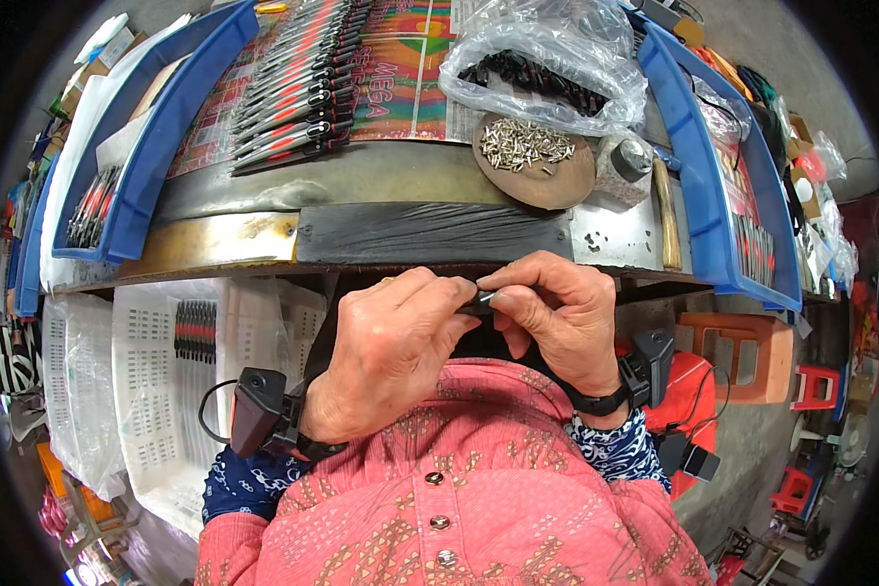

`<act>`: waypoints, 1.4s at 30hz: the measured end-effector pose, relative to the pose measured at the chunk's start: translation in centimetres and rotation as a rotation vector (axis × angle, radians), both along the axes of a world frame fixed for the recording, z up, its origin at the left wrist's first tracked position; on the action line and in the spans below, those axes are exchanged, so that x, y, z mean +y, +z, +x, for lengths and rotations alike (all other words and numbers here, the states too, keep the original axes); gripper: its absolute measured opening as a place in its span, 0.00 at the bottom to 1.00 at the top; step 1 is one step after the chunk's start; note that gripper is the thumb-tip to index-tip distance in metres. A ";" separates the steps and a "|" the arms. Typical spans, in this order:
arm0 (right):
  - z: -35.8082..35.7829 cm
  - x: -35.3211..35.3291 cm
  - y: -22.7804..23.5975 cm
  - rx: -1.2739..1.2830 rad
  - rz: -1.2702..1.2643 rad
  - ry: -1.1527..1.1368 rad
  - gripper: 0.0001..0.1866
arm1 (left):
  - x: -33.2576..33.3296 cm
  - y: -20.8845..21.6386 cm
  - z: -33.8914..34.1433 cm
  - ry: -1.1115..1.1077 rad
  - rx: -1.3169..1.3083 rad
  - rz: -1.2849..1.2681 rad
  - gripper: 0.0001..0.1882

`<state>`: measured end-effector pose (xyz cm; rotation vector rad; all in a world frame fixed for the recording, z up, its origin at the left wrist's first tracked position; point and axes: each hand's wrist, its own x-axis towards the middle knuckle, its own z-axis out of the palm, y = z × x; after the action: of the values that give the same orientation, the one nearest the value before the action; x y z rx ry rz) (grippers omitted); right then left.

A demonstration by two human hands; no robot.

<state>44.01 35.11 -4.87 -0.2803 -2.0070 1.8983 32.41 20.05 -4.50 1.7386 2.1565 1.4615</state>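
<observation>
In front of my chest, just below the bench edge, my two hands meet fingertip to fingertip. My left hand (386,347) is closed, thumb and forefinger pinching a small dark piece with a silvery end (482,298). Closed on the same piece from the other side is my right hand (562,313), by thumb and forefinger. Fingers cover most of the piece, so its full shape is hidden. Beyond the hands, a round brown dish (574,186) holds a heap of small silvery metal tips (523,145). A clear plastic bag (547,112) of black parts lies behind it.
A long row of grey, red and black pens (298,93) lies on the bench (381,181). Blue trays (142,186), (723,210) stand at both ends. By the dish are a small jar (627,161) and a wooden handle (667,215). A white crate (151,342) sits lower left.
</observation>
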 end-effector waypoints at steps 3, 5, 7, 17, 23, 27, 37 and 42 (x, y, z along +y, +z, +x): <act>0.0 0.1 -0.1 0.016 0.059 0.032 0.06 | -0.2 -0.2 0.0 -0.003 -0.016 -0.003 0.15; 0.2 0.3 0.0 -0.014 -0.030 0.082 0.07 | -0.4 -0.3 -0.1 -0.008 -0.024 -0.019 0.15; 0.4 0.5 0.0 -0.032 -0.031 0.108 0.08 | -0.5 -0.3 -0.2 -0.008 -0.028 -0.031 0.15; 0.7 0.4 -0.9 0.018 0.379 0.078 0.09 | -0.8 -1.2 0.0 -0.039 -0.051 -0.043 0.15; 1.0 -0.1 -1.1 -0.006 0.211 0.018 0.09 | -0.6 -1.3 0.1 0.004 -0.026 -0.026 0.12; 1.2 0.2 -1.4 -0.014 0.204 0.049 0.09 | -0.8 -1.4 0.2 -0.008 -0.028 -0.045 0.13; 1.4 0.5 -2.0 0.018 0.331 0.114 0.09 | -1.2 -2.5 0.4 -0.038 0.026 -0.052 0.14; 1.1 0.6 -2.3 0.021 0.344 0.163 0.08 | -1.3 -2.8 0.5 -0.053 0.008 -0.058 0.13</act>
<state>45.10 35.70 -7.20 -0.0062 -2.3556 1.5942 32.92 18.79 -7.34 1.7717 2.1166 1.3677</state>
